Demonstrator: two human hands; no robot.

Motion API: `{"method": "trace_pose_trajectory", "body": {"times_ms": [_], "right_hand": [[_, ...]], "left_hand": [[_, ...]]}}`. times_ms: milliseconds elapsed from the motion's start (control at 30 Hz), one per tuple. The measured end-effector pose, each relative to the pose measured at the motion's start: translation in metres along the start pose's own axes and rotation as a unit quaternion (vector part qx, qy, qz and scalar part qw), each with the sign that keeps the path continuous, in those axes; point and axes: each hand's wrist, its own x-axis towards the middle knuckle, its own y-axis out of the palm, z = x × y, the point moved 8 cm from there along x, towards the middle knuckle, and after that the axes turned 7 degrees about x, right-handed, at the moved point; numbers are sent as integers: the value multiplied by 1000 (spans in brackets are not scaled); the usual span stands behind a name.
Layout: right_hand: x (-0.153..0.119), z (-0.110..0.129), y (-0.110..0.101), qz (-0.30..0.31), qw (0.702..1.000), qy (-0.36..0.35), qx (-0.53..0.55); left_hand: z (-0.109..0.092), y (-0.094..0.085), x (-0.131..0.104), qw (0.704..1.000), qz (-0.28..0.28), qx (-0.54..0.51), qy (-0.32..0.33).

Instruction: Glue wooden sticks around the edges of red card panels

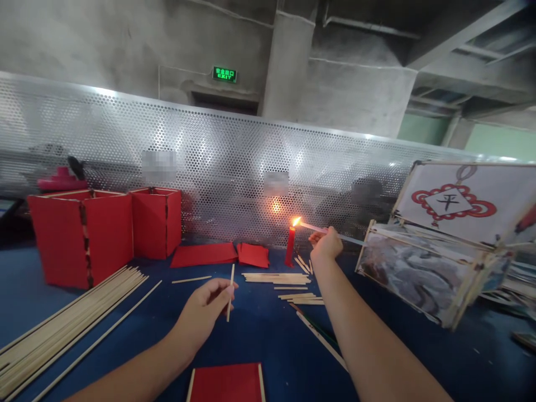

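Note:
My left hand (209, 306) pinches a short wooden stick (230, 293) upright above the blue table. Out at arm's length, my right hand (326, 244) grips a long whitish translucent glue stick (350, 240). The tip of that glue stick is in the flame of a lit red candle (290, 245) standing on the table. Close in front of me lies a red panel (226, 384) with a wooden strip along each of its left and right edges. Short wooden sticks (276, 278) lie in small groups between the candle and my hands.
Red box-like frames (106, 237) stand at the left, behind a bundle of long wooden sticks (71, 324). Red sheets (205, 255) lie at the back. At the right stands a painted lantern-like frame (419, 268). A perforated metal screen (226, 167) closes off the table's far side.

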Motion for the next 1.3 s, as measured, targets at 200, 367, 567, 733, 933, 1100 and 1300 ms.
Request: {"method": "trace_pose_trajectory", "body": {"times_ms": [200, 367, 567, 733, 933, 1100, 1300], "right_hand": [[-3, -1, 3, 9, 1000, 5, 17], [-4, -1, 3, 10, 1000, 6, 22], [-3, 0, -1, 11, 999, 5, 30], [-1, -2, 1, 17, 999, 9, 31], [3, -7, 4, 37, 999, 21, 18], [6, -9, 6, 36, 999, 25, 17], [4, -11, 8, 38, 999, 29, 20]], "left_hand": [[-3, 1, -1, 1000, 1, 12, 15], [1, 3, 0, 999, 8, 15, 31], [-2, 2, 0, 999, 8, 23, 33], [-5, 2, -3, 999, 8, 33, 21], [-4, 2, -2, 999, 5, 37, 14], [-4, 1, -4, 999, 3, 37, 10], [-2, 0, -1, 999, 1, 36, 11]]}}
